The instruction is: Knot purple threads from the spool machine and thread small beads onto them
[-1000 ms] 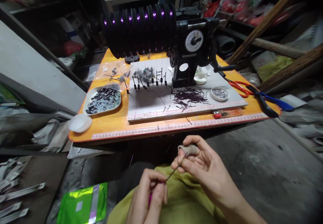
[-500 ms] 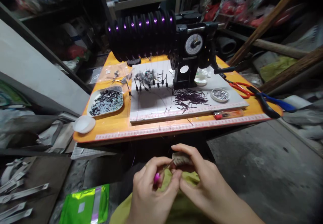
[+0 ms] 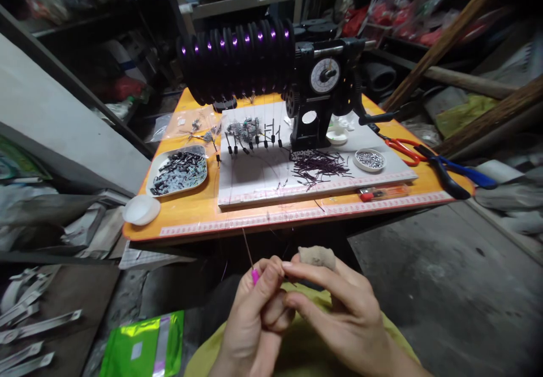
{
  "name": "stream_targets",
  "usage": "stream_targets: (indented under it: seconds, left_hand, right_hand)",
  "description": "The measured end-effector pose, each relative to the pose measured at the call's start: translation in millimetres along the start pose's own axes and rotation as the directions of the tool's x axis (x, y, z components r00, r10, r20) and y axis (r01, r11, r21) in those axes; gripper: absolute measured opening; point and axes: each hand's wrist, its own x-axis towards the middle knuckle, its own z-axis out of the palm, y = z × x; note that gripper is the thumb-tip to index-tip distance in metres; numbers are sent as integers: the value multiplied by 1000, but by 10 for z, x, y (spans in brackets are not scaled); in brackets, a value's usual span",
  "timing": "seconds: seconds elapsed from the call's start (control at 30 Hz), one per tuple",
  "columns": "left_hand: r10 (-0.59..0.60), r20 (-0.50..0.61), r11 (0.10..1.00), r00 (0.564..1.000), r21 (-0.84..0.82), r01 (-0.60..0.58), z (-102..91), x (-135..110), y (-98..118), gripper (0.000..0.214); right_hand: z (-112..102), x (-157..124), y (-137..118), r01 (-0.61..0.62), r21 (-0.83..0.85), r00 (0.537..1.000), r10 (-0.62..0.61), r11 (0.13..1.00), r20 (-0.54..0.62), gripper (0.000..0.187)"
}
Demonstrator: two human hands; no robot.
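My left hand (image 3: 254, 317) is closed around a pink-handled tool (image 3: 255, 276): the short pink part shows between my thumb and the curled index finger, at the upper edge of the grip, and the rest of the handle is hidden in my fingers. From the pink, its thin shaft (image 3: 248, 248) stands out on the far side of the hand, slanting up and slightly left, its tip near the front edge of the orange table (image 3: 190, 210). My right hand (image 3: 345, 303) sits just beside, index finger stretched across so that its tip meets the left fingertips, thumb tip close to the curled left fingers; whether those right fingers pinch anything I cannot tell. A beige cover (image 3: 316, 257) wraps one finger of that hand, well to the right of the pink handle. Both hands are above my yellow-green clothing (image 3: 314, 343), in front of the table and below the white board (image 3: 254, 176).
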Motion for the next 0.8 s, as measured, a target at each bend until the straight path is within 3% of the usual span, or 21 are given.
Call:
stream_targets:
  seconds: [0.23, 0.27, 0.33, 0.37, 0.43, 0.5, 0.53, 0.63, 0.8]
  left_hand:
    - [-62, 89, 996, 994, 64, 56, -64, -8, -61, 36]
    - [-54, 110, 995, 993, 93, 44, -71, -17, -63, 36]
    - [-33, 157, 984, 987, 180, 4, -84, -42, -69, 39]
    - [-22, 175, 971, 984, 240, -21, -92, -58, -74, 41]
    - [6, 178, 920, 984, 385, -75, -116, -92, -88, 45]
    - [48, 148, 840, 988, 529, -121, -152, -127, -105, 44]
    - [64, 136, 800, 989, 585, -132, -171, -143, -113, 45]
    - [82, 117, 725, 990, 674, -140, -216, -183, -128, 47]
    - [100, 169, 722, 981, 666, -188, -247, -216, -134, 44]
  right_hand:
    - [24, -15, 77, 21, 105, 997, -12, 994, -80, 35]
    - [20, -8, 87, -15, 124, 996, 27, 992, -91, 32]
    - [11, 17, 111, -193, 248, 969, 224, 949, -105, 19]
    - [7, 33, 123, -310, 357, 931, 358, 881, -76, 12]
    - [-6, 68, 142, -493, 577, 826, 559, 651, 74, 4]
    - [-23, 98, 143, -571, 695, 758, 606, 437, 242, 9]
    - [-33, 108, 137, -587, 720, 741, 603, 370, 294, 11]
    - [-61, 121, 102, -609, 753, 709, 597, 250, 375, 14]
    - [-98, 104, 57, -617, 771, 683, 594, 158, 425, 12]
